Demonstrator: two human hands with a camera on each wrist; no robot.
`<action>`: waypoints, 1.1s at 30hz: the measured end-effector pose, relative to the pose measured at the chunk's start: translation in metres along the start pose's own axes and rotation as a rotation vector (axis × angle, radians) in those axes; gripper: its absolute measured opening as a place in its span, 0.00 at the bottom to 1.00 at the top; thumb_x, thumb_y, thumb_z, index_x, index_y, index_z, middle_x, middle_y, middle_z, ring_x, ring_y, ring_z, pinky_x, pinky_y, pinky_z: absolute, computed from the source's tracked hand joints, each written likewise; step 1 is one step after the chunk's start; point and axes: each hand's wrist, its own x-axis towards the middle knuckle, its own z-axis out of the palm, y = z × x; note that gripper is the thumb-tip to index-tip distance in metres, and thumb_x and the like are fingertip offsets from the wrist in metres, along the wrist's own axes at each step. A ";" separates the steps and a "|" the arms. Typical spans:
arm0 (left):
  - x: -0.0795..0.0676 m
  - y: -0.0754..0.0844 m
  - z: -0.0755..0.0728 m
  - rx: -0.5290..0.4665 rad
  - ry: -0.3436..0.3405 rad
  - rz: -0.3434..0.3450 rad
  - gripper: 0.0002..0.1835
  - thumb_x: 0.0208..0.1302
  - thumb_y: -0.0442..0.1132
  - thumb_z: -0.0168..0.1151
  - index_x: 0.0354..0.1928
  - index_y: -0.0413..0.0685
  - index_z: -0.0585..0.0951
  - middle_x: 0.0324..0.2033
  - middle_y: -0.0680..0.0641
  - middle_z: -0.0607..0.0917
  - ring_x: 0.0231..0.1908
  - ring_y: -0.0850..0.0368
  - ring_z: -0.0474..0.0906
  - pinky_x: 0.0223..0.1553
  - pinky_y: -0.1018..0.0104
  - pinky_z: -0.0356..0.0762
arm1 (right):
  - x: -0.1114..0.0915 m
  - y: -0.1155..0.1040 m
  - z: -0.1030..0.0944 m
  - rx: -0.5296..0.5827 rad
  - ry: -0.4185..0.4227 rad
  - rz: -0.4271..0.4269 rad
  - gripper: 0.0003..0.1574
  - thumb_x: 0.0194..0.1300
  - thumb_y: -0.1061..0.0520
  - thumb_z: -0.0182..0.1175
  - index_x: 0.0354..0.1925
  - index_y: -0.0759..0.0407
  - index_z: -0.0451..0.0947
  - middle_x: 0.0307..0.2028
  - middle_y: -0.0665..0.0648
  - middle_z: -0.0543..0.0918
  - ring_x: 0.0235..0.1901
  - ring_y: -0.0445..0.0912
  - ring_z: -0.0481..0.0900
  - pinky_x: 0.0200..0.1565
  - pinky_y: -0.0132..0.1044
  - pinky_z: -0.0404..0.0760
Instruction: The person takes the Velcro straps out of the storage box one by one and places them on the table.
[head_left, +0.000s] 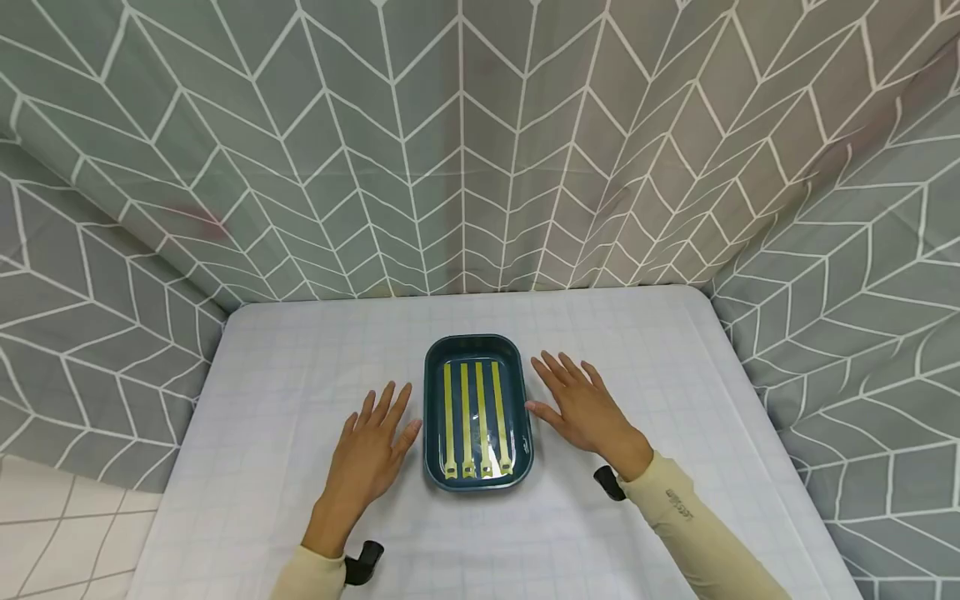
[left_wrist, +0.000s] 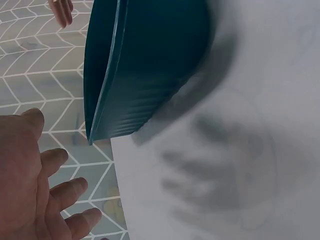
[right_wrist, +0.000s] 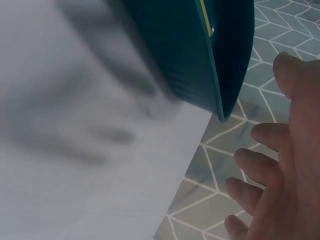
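A dark teal rectangular tray [head_left: 480,486] with rounded corners sits on the white-covered table. Inside it, several yellow-green flat strips [head_left: 466,417] lie side by side lengthwise, each with a wider notched end toward me. My left hand [head_left: 367,458] is just left of the tray, fingers spread, thumb close to its side, holding nothing. To the right, my right hand [head_left: 588,408] is also spread and bare, its thumb near the tray's right rim. Both wrist views show the tray's outer wall [left_wrist: 160,55] beside the relaxed fingers [right_wrist: 257,167], with hand shadows falling on the cloth.
A white cloth with a faint grid covers the table [head_left: 300,350]. Grey curtains [head_left: 480,167] with a white chevron pattern hang behind it and along both sides. Pale floor tiles [head_left: 60,533] show at the lower left. A black wrist device [head_left: 363,563] is on my left wrist.
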 end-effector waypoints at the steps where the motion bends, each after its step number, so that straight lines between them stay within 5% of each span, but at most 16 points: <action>1: 0.000 0.000 0.001 -0.006 0.000 0.002 0.33 0.76 0.57 0.50 0.77 0.53 0.62 0.75 0.39 0.62 0.74 0.33 0.54 0.68 0.32 0.56 | 0.001 -0.001 0.001 0.003 0.000 -0.007 0.46 0.72 0.34 0.54 0.76 0.56 0.59 0.75 0.61 0.61 0.75 0.60 0.56 0.72 0.62 0.53; 10: -0.002 -0.002 0.009 -0.085 -0.016 0.018 0.32 0.76 0.56 0.50 0.76 0.54 0.62 0.73 0.38 0.65 0.71 0.31 0.60 0.65 0.34 0.63 | 0.014 -0.019 0.004 -0.002 -0.058 -0.080 0.47 0.72 0.33 0.53 0.77 0.55 0.57 0.76 0.60 0.60 0.76 0.58 0.54 0.73 0.61 0.51; 23: -0.007 -0.004 0.015 -0.232 -0.072 0.003 0.32 0.77 0.60 0.45 0.77 0.59 0.61 0.72 0.38 0.67 0.69 0.35 0.66 0.59 0.34 0.69 | 0.038 -0.054 0.006 -0.095 -0.130 -0.292 0.45 0.72 0.32 0.52 0.75 0.55 0.61 0.74 0.60 0.64 0.75 0.57 0.58 0.71 0.59 0.59; 33: -0.004 -0.006 0.023 -0.299 -0.084 0.007 0.31 0.77 0.61 0.44 0.77 0.60 0.62 0.69 0.40 0.71 0.64 0.35 0.72 0.57 0.35 0.73 | 0.056 -0.071 0.011 -0.133 -0.212 -0.399 0.45 0.67 0.34 0.60 0.74 0.54 0.64 0.74 0.57 0.65 0.73 0.55 0.62 0.71 0.55 0.62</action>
